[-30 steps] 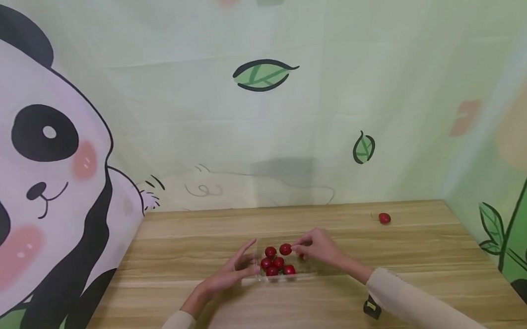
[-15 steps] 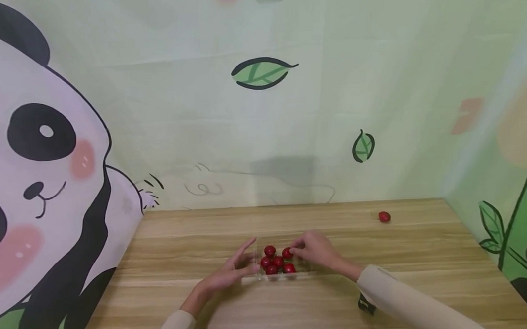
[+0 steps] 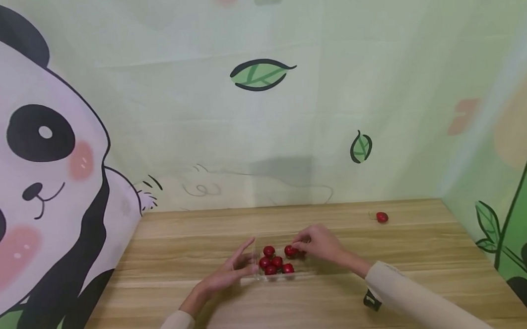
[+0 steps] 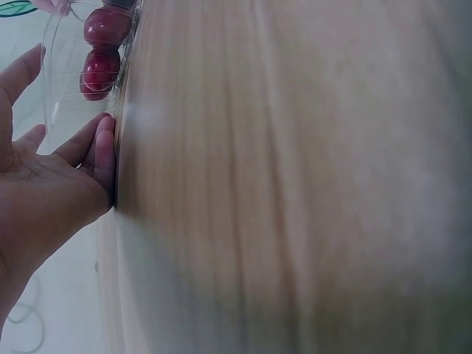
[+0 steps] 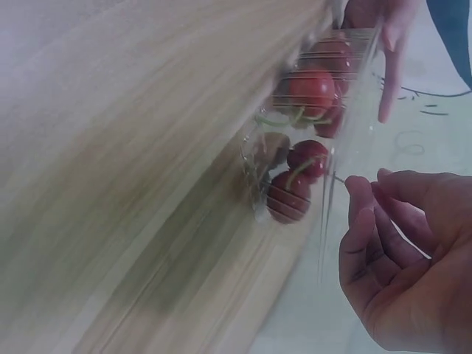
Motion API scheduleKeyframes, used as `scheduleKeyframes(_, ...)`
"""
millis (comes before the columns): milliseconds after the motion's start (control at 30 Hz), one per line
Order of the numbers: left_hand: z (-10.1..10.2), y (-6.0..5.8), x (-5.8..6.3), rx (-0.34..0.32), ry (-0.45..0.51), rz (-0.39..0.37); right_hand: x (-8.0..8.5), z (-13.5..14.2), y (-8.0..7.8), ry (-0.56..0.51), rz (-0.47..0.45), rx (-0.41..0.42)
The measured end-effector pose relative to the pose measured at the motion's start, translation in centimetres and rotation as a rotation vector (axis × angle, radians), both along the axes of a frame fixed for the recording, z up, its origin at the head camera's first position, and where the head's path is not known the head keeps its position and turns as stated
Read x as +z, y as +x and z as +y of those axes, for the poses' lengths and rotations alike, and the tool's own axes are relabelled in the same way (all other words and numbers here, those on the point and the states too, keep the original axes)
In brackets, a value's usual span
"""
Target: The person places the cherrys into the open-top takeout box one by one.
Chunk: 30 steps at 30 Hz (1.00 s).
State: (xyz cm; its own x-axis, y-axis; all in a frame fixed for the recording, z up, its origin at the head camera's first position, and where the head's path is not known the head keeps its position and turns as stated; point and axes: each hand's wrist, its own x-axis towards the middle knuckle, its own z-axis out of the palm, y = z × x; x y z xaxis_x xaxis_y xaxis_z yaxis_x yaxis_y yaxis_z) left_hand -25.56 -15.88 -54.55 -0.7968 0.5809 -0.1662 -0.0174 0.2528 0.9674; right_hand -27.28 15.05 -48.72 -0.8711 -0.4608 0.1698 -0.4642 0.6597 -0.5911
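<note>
A clear plastic box (image 3: 276,277) with several red cherries (image 3: 270,270) in it sits on the table, in the middle of the head view. My left hand (image 3: 226,274) rests against the box's left end, fingers spread and fairly straight; the left wrist view shows the palm (image 4: 44,177) beside the clear wall. Over the box's right part, my right hand (image 3: 321,243) pinches the thin stem (image 5: 338,178) of a cherry (image 5: 307,158) between thumb and fingertip. That cherry is low in the box, next to another cherry (image 5: 288,198).
One more cherry (image 3: 382,217), its stem pointing left, lies at the back right of the wooden table (image 3: 200,319). A printed cloth (image 3: 197,103) with a panda and leaves hangs behind the table's back edge.
My right hand first dipped left toward the box, then rose back slightly to the right. The cherry near its fingertips sits a little farther right. The left hand has stayed in place.
</note>
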Motion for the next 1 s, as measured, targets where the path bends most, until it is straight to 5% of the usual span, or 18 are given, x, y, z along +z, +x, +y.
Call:
scheduleKeyframes(433,0.0,-0.1,0.0,0.006,-0.016,0.007,0.4,5.3,0.0,-0.152,-0.021,-0.063)
scheduleKeyframes(1000,0.0,0.1,-0.1,0.014,-0.013,0.005,-1.4,14.5,-1.3,-0.129,0.012,-0.292)
